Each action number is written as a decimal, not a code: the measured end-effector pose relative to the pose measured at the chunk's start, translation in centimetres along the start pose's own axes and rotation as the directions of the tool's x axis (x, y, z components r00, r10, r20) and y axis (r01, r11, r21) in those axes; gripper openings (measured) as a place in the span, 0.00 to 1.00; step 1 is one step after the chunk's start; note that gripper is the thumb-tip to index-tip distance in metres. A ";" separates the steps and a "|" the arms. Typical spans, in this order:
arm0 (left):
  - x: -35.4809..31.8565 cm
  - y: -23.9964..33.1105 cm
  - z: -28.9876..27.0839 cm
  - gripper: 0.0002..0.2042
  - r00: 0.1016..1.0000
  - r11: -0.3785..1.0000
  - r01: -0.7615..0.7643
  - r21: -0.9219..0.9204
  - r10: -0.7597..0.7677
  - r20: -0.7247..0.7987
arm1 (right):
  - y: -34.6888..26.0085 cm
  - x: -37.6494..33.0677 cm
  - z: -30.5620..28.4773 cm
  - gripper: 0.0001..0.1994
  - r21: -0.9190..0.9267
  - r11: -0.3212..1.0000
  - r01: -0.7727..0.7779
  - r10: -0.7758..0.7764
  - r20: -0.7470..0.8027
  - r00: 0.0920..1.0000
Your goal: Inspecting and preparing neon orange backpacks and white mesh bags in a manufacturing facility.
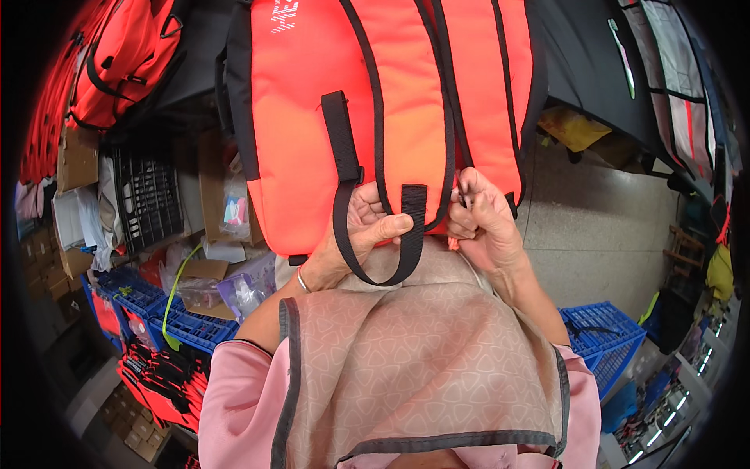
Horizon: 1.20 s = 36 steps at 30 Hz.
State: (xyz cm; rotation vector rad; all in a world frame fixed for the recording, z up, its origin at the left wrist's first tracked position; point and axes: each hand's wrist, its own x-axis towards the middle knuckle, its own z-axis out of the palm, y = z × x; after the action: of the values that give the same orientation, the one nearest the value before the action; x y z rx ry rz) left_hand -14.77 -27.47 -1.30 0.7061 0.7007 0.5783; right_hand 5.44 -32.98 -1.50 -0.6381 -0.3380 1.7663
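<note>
Up close, you hold an orange backpack [375, 117] w/ black trim in front of your chest, its lower edge just above your patterned beige apron [422, 359]. Your left hand [363, 230] grips the backpack's bottom edge, thumb pressed on a short black webbing tab [413, 207], w/ a black strap loop [348, 195] hanging across the fingers. Your right hand [480, 223], just right of that tab, is closed in a pinch on the backpack's black-piped edge; what exactly sits between the fingertips can't be made out. Both hands are near each other but not touching. Left of the backpack: a black crate [148, 199], cardboard boxes [78, 156], clear plastic bags [234, 207], and blue crates [168, 313] lower down. More orange bags [125, 55] hang upper left of it. Right of the backpack & below: another blue crate [605, 332] on the grey floor [594, 227].
</note>
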 end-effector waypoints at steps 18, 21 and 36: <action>0.0 -0.8 0.0 0.18 0.998 0.997 -0.032 0.064 0.035 -0.045 | -0.4 0.2 2.4 0.15 -0.945 -0.118 0.306 -0.361 0.328 0.873; 0.2 -0.7 0.2 0.19 0.998 0.996 -0.012 0.091 0.017 -0.060 | -0.5 0.5 1.6 0.07 -0.951 0.016 0.308 -0.350 0.283 0.893; 0.4 -0.5 0.3 0.18 0.997 0.989 -0.012 0.147 0.023 -0.075 | -1.4 -0.8 2.2 0.12 -0.980 0.076 0.187 -0.433 0.136 0.891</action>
State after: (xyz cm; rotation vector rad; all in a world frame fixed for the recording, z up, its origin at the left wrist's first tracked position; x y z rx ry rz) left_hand -14.19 -27.63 -1.61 0.8309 0.8150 0.5760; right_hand 5.40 -33.11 1.20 -1.5371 -1.4936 0.7687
